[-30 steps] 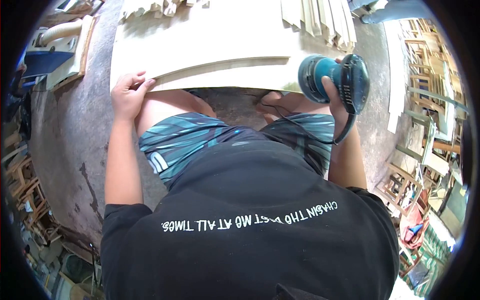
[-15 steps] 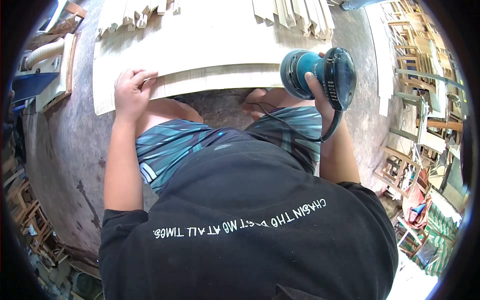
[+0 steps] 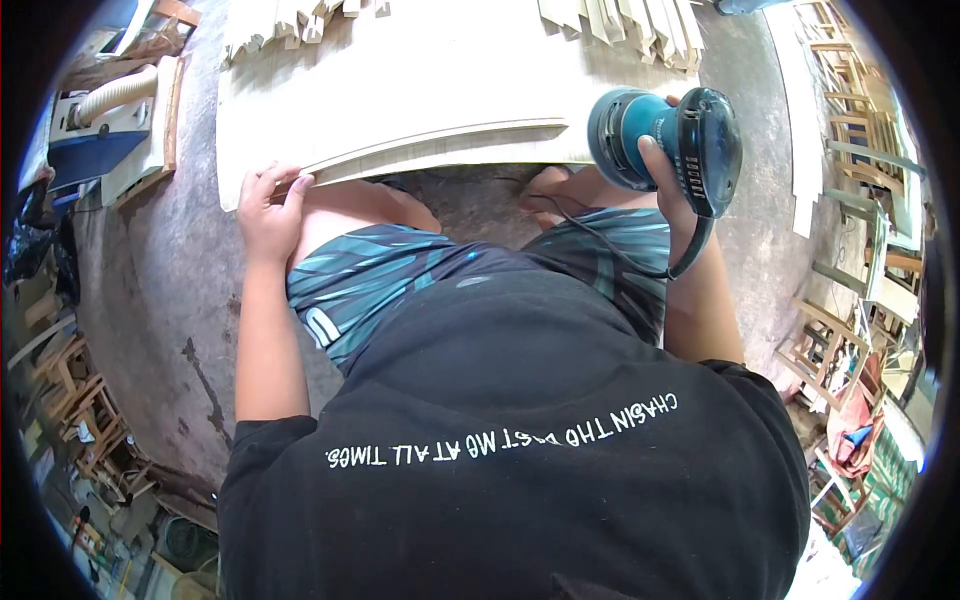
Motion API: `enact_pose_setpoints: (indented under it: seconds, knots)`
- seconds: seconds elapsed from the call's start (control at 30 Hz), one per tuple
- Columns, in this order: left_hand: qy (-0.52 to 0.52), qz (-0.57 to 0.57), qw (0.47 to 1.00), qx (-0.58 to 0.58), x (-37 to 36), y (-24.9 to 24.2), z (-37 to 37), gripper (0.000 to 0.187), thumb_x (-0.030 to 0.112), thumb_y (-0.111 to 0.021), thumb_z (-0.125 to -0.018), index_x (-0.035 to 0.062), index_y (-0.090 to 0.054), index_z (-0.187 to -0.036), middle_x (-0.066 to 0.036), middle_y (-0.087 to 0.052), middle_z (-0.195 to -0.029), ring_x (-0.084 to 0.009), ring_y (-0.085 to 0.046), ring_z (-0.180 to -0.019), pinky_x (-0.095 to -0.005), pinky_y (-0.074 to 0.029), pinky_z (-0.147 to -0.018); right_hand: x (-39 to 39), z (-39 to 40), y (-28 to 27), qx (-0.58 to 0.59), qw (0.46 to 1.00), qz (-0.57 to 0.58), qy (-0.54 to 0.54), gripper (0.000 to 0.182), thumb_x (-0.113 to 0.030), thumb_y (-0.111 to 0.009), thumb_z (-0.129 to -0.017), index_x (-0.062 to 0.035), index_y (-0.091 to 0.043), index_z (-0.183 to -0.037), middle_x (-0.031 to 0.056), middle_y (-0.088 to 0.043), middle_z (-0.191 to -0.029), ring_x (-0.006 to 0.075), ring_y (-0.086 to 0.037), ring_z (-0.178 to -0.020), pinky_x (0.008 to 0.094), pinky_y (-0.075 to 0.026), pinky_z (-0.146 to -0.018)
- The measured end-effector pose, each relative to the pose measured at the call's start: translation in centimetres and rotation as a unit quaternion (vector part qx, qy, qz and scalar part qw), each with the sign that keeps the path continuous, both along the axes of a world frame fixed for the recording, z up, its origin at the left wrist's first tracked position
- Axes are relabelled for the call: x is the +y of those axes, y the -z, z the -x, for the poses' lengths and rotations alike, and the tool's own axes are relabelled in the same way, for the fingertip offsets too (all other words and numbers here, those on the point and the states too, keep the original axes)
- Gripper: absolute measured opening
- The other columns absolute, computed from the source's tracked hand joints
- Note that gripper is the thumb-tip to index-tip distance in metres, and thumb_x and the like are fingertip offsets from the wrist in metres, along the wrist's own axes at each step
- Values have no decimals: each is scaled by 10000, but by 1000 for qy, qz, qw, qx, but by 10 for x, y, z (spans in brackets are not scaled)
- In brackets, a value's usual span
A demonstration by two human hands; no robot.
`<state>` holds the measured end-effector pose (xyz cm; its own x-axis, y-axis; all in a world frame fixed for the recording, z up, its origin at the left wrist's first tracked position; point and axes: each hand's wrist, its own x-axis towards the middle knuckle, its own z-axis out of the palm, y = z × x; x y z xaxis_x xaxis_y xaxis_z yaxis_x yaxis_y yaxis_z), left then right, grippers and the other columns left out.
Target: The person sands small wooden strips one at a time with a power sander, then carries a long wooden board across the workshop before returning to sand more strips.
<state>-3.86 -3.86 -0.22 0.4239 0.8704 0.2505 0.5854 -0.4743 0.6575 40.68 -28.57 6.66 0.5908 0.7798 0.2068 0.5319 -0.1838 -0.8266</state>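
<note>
My left hand [image 3: 270, 208] is closed, thumb and fingers pinching the near-left end of a thin, slightly curved wooden strip [image 3: 440, 137]. The strip runs along the front edge of a pale board table [image 3: 460, 85], its far end pointing right. In my right hand [image 3: 668, 180] is a teal and black random orbital sander [image 3: 640, 138], gripped round its body and held at the board's right front corner. Its round pad faces left, apart from the strip. From the sander a black cord [image 3: 625, 262] loops down over my lap.
Several loose wooden strips lie in two piles, a left pile [image 3: 290, 22] and a right pile [image 3: 640, 30], at the board's far side. A machine with a ribbed hose [image 3: 115, 95] stands left. Wooden frames [image 3: 825, 350] are stacked along the right.
The strip has turned in my left hand, so its narrow edge shows instead of its broad face. My left hand has dropped slightly towards the board's edge. The whole view has shifted.
</note>
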Motion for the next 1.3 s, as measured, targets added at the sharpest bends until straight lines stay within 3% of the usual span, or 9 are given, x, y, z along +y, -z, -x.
enact_pose_setpoints:
  seconds: [0.13,0.27,0.47,0.5,0.67,0.8,0.97,1.1,1.3]
  knots:
    - [-13,17,999,-33,1,0,-1,211,109,-869,-832,36,-774,-1006,-113,-722,-1045,-206,-728,-964,-327,-592,-827,1,-1,2,-24,999,43,23,645,-154,-854,-822,-22,-566,-1384,138,-625,-1334,250,-587,-1233,433,-476,-1069]
    - [-32,-3,998,-49,10,24,15,233,99,-903,-793,14,-756,-952,-118,-733,-1074,-197,-723,-952,-313,-589,-827,9,11,-2,-70,995,-2,75,666,-408,-928,-710,-37,-695,-1212,125,-744,-1087,278,-716,-1024,409,-548,-955]
    - [-80,98,987,-96,14,30,9,334,93,-937,-762,30,-666,-946,-109,-718,-1097,-187,-680,-1004,-326,-560,-903,-3,5,11,-145,983,42,107,725,-423,-889,-761,-45,-620,-1319,159,-696,-1233,305,-665,-1163,419,-501,-1032]
    - [-80,75,991,-82,14,31,9,347,82,-933,-769,33,-658,-974,-101,-702,-1103,-186,-666,-1015,-326,-550,-914,-8,1,4,-168,965,150,132,740,-423,-869,-786,-38,-592,-1354,168,-673,-1286,306,-642,-1209,426,-476,-1070]
    - [-68,-37,995,56,0,-7,-7,641,324,-977,-694,68,-678,-1200,-131,-718,-1103,-279,-678,-1064,-412,-532,-965,-1,6,14,9,992,-51,113,655,-318,-849,-822,-41,-582,-1352,135,-656,-1249,302,-626,-1174,431,-469,-1061]
    - [38,-107,984,137,-8,-8,-29,487,370,-890,-781,109,-745,-1166,-120,-723,-1133,-332,-665,-1046,-447,-489,-972,-9,3,-9,-88,987,76,108,612,-272,-799,-859,-53,-584,-1388,159,-662,-1277,275,-666,-1149,392,-546,-1000]
    - [120,-123,975,142,-31,-9,-84,363,276,-818,-859,82,-753,-1160,-105,-753,-1077,-329,-686,-1014,-459,-517,-942,-11,-7,20,-32,996,5,85,622,-271,-817,-830,-47,-589,-1362,136,-644,-1280,268,-628,-1167,418,-512,-1020]
    - [105,-88,967,216,-30,-6,-107,266,223,-721,-953,54,-749,-1157,-190,-753,-1026,-383,-724,-924,-459,-574,-836,-12,-4,6,96,987,61,114,665,-287,-815,-831,-46,-555,-1392,140,-613,-1317,283,-578,-1216,439,-449,-1081]
    - [32,1,992,119,-2,-34,-114,276,222,-747,-929,44,-715,-1137,-184,-752,-1007,-369,-731,-901,-462,-570,-811,-18,-21,42,-64,994,-42,84,662,-305,-814,-834,-45,-575,-1394,155,-643,-1337,321,-603,-1256,440,-444,-1097]
